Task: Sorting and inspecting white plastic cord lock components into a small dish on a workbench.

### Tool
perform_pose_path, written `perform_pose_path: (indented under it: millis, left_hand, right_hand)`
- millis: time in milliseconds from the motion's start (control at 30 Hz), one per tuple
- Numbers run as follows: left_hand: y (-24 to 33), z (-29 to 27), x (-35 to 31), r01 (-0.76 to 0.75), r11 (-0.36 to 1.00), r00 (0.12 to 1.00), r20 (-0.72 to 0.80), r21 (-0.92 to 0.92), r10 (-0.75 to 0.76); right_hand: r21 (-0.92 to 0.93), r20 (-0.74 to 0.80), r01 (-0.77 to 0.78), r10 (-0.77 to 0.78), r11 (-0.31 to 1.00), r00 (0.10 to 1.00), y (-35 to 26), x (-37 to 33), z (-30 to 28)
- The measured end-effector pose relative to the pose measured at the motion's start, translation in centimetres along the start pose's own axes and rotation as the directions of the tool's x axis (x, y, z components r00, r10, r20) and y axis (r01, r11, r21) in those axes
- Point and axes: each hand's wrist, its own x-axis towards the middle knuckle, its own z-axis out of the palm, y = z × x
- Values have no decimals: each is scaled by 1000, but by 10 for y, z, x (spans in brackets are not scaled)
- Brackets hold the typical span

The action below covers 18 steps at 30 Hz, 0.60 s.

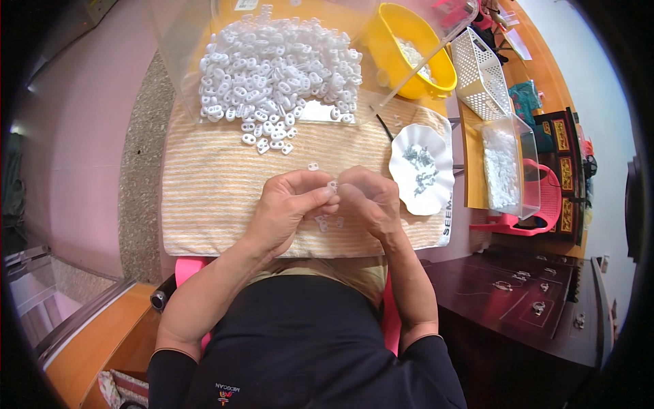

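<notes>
One white two-hole plastic piece (332,185) is pinched at the fingertips of the left hand (287,206), just left of the curled right hand (373,202); blur hides the piece's long axis and whether the right hand grips anything.

Dark top (306,341), dark sleeves (432,371) ending near elbows, small orange-red emblem (224,398); khaki trousers (320,268).

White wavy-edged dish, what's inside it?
Small silvery-grey pieces lie scattered in the middle of the white wavy-edged dish. They cover part of its bottom; what's beneath them can't be seen.
</notes>
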Motion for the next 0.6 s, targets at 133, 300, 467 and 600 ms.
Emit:
perform_pose_path:
  millis: [133, 300, 467, 600]
  left_hand:
    - [-2, -4, 3, 7, 1000, 1000, 11, -10, -7]
    - [-2, -5, 3, 4, 1000, 1000, 7, -15, -4]
    - [-4, -5, 3, 5, 1000, 1000, -6, -1, -5]
    - [-5, -5, 3, -1, 1000, 1000, -11, -1, 1]
  right_hand:
    - [45, -25, -38, 39, 998, 999, 2, -1, -1]
    - [21, -5, -28, 28, 999, 1000, 3, -1, 1]
    - [-35, -8, -14, 14, 999, 1000, 5, -2, 0]
    - [-101, 7, 6, -5, 995, 1000, 5, -2, 0]
